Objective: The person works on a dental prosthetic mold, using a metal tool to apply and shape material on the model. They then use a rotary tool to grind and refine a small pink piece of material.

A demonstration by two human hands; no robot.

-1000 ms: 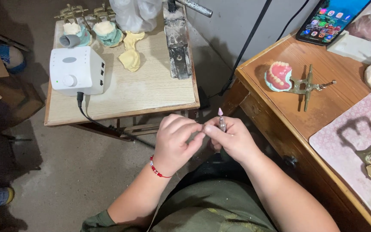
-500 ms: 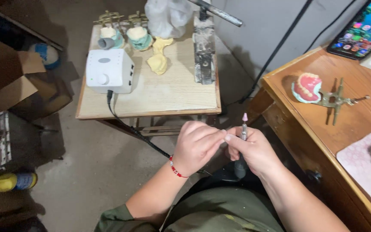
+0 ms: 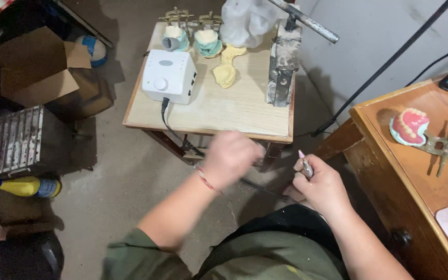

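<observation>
Left hand (image 3: 231, 158) pulled away; handpiece (image 3: 306, 167) gripped between right hand (image 3: 321, 187) fingers

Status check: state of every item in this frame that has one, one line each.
Left hand: loosely closed, blurred, contents cannot be told.
Right hand: gripping slim pink-tipped rotary handpiece, tip up.
White square control box: upright on small wooden table, black cable plugged in.
Brown cardboard box: flaps open.
Pink denture model on brass articulator: lying on brown desk.
Yellow bottle: lying on its side on floor.
</observation>
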